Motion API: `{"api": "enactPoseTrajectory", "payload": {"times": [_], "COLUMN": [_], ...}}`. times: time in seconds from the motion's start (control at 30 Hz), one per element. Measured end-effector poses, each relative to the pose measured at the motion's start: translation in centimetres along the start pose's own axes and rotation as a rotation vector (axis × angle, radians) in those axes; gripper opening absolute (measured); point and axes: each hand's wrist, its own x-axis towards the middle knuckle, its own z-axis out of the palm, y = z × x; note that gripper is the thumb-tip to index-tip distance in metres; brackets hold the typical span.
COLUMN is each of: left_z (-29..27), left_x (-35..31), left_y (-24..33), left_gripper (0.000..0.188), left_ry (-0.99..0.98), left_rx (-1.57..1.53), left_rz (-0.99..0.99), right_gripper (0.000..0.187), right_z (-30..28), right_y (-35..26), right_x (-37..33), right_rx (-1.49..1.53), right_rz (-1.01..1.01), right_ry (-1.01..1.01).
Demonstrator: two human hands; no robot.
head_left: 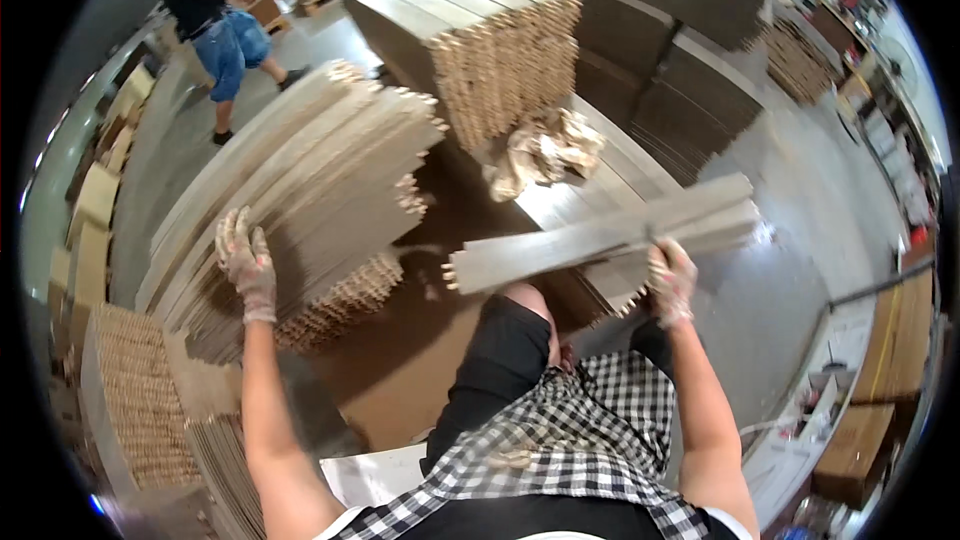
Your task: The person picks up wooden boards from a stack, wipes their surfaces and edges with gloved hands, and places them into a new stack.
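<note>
My left hand, in a thin pale glove, rests with its fingers spread on a tall stack of grey-brown wooden planks. The stack's ends are uneven, with light brown notched tips. My right hand, gloved too, has its fingers curled at the near edge of a grey plank, which lies slantwise over other planks to my right. Part of its grip is hidden behind the fingers. Crumpled brown paper sits just beyond the plank.
A high pile of planks stands ahead, with dark stacked boards to its right. More planks are stacked at my lower left. Brown cardboard lies between the stacks. Another person walks at the far left.
</note>
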Motion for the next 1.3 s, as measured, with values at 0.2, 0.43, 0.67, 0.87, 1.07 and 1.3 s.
{"api": "enactPoseTrajectory", "payload": {"times": [0.2, 0.43, 0.67, 0.87, 1.07, 1.3], "left_z": [2.3, 2.9, 3.8, 3.7, 0.7, -3.0], "left_x": [-6.2, -7.4, -6.9, -6.0, -7.8, -9.4], "left_y": [26.2, 30.7, 30.4, 31.1, 28.3, 20.5], "left_gripper": [0.086, 0.070, 0.074, 0.072, 0.047, 0.042], "left_ry": [-0.460, -0.715, -0.806, -0.697, -0.453, -0.172], "left_rx": [-0.537, -0.513, -0.493, -0.566, -0.945, -1.041], "left_rz": [0.390, 0.420, 0.447, 0.494, -0.206, -0.367], "right_gripper": [0.006, 0.001, 0.017, 0.012, 0.017, 0.014], "right_z": [13.4, -0.7, -24.7, -14.4, 7.3, 28.0], "right_y": [-0.4, 5.5, 10.3, 9.2, 1.3, -4.6], "right_x": [-0.3, 11.5, 25.9, 18.3, 4.0, -10.9], "right_rx": [-0.813, -0.997, -1.288, -1.131, -1.025, -0.712], "right_rz": [-0.563, -0.300, 0.056, -0.376, -0.416, -0.772], "right_ry": [-0.312, -0.095, 0.358, 0.212, -0.229, -0.685]}}
